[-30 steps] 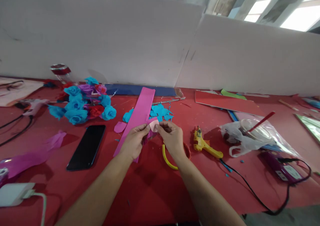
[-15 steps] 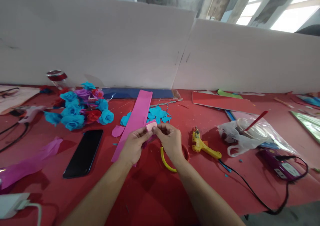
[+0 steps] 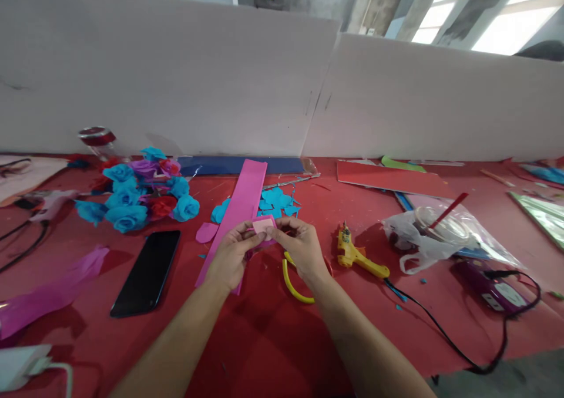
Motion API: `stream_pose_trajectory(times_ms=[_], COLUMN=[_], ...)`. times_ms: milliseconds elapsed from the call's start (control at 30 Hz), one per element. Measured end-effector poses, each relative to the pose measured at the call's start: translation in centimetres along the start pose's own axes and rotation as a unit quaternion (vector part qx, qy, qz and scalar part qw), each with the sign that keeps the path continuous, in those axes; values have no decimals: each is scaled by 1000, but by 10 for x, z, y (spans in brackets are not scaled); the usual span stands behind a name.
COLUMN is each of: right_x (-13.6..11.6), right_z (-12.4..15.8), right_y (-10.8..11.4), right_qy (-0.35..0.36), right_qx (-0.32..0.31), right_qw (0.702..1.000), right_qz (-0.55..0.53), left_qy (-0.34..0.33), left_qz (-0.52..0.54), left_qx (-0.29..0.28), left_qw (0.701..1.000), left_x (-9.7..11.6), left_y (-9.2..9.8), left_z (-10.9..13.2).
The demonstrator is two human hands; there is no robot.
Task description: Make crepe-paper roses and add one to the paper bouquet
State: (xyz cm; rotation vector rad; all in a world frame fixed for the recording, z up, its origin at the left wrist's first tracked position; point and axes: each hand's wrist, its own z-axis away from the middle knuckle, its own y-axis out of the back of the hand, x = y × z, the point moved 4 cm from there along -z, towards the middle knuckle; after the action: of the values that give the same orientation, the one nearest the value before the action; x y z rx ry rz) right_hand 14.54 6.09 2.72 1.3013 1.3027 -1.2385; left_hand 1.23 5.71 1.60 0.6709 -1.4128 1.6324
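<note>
Between both hands is a small piece of pink paper (image 3: 270, 221) with a paler pink rectangle (image 3: 261, 225) lying on its face. My left hand (image 3: 230, 258) pinches the left side, and my right hand (image 3: 302, 246) pinches the right side with its thumb on the pale rectangle. A long pink paper strip (image 3: 242, 195) lies under and behind my left hand. Blue paper petals (image 3: 277, 198) are scattered just beyond my fingers. Yellow-handled scissors (image 3: 291, 283) lie partly hidden beneath my right hand and wrist.
Blue, red and purple paper roses (image 3: 127, 215) and a black phone (image 3: 147, 273) are on the left. A yellow glue gun (image 3: 358, 257) lies right, its cord trailing past a purple device (image 3: 491, 286). Farther right sits a plastic bag (image 3: 409, 242) with a cup. A white partition (image 3: 176, 75) stands behind.
The small pink paper has been turned flatter and spread wider, so more of its face and the pale rectangle shows. Both hands stay in nearly the same place.
</note>
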Motion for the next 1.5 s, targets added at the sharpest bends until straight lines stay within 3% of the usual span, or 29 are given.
stream_pose_trajectory(times_ms=[167, 467, 733, 900, 1067, 1233, 1500], right_x=[-10, -14, -14, -8, -4, -2, -1], right_z=[2, -1, 0, -1, 0, 1, 1], right_y=[4, 8, 7, 3, -5, -6, -6], right_qy=[75, 92, 90, 12, -51, -52, -35], right_qx=[15, -9, -18, -32, -59, -55, -50], right_qw=[995, 996, 996, 995, 983, 986, 990], right_qz=[62, 14, -15, -95, -168, -151, -127], left_qy=[-56, -200, -268, -267, -229, -168, -147], left_qz=[-54, -260, -314, -332, -313, -271, -195], left_qx=[-15, 10, 8, 3, -11, -10, -9], left_qw=[997, 945, 911, 905, 922, 948, 970], left_x=[3, 24, 34, 35, 29, 22, 16], left_y=[4, 5, -1, -5, -2, 4, 2], left_z=[-1, 9, 19, 21, 16, 10, 7])
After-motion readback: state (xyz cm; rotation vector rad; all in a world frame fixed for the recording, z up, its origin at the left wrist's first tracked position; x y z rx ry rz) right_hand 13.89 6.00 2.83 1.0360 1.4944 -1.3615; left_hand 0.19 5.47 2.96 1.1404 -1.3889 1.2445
